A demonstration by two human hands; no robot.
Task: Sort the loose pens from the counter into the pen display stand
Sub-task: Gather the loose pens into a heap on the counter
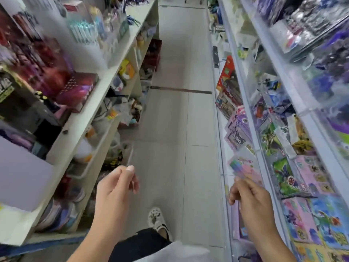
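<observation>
I stand in a narrow shop aisle. My left hand [117, 186] pinches a thin pale pen [130, 156] between thumb and fingers; the pen points up and away, blurred. My right hand [249, 197] grips a flat pink pack of coloured pens [243, 168] close to the right-hand shelf. No counter or pen display stand can be made out in this view.
White shelves [79, 120] with toy boxes and plush items line the left. Shelves [264, 118] with clear fronts, full of card packs and sticker sets, line the right. A pale tiled floor [179, 120] runs ahead between them. My foot in a white shoe [155, 217] is below.
</observation>
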